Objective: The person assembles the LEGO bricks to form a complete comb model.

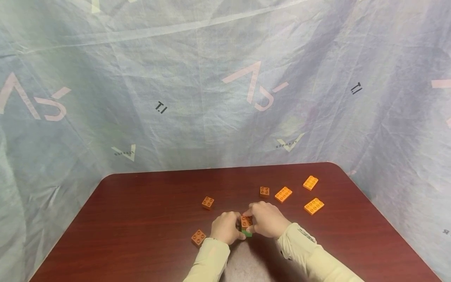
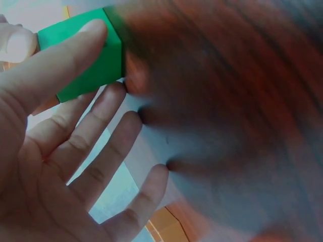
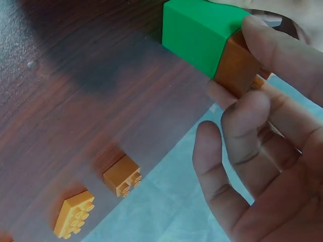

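A green block (image 1: 247, 234) stands on the table between the two hands, with a brown-orange toy brick (image 1: 246, 221) on top of it. The left hand (image 1: 224, 228) pinches the green block; in the left wrist view its thumb lies across the green side (image 2: 96, 70) while the other fingers spread toward the tabletop. From the other side, the right hand (image 1: 268, 219) holds the brown-orange brick (image 3: 236, 63) between thumb and fingers. Its thumb sits close to the seam with the green block (image 3: 199, 38). Part of the stack is hidden behind the fingers.
Loose brown-orange bricks lie left of the hands (image 1: 199, 237), farther back (image 1: 208, 203) and behind the right hand (image 1: 264, 191). Flat yellow-orange bricks (image 1: 283, 194) are at the right. Beyond the dark red table (image 1: 148, 219) hangs a grey printed cloth (image 1: 197, 98).
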The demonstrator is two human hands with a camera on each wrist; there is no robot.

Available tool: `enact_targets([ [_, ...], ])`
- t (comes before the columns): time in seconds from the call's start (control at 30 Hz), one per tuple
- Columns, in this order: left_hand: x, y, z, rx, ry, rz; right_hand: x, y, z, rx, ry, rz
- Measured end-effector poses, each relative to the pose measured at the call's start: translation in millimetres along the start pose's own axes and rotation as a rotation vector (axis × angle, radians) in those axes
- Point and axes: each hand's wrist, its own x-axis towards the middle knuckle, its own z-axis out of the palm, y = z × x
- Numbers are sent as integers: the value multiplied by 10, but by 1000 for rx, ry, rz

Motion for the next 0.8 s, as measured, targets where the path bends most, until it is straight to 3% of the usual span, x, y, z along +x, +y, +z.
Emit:
enact_targets([
  [0.2,2,-3,-7,-2,-2,-8,-17,6,20,-14,2,-16],
  [0.37,2,7,10,-4,-9,-8,-104,76,89,1,51,-40],
  [0.6,8,6,33,18,0,0,-151,179,185,215,81,-24],
  [0.8,8,16,17,22,-5,1,-215,315,88,360,51,29],
])
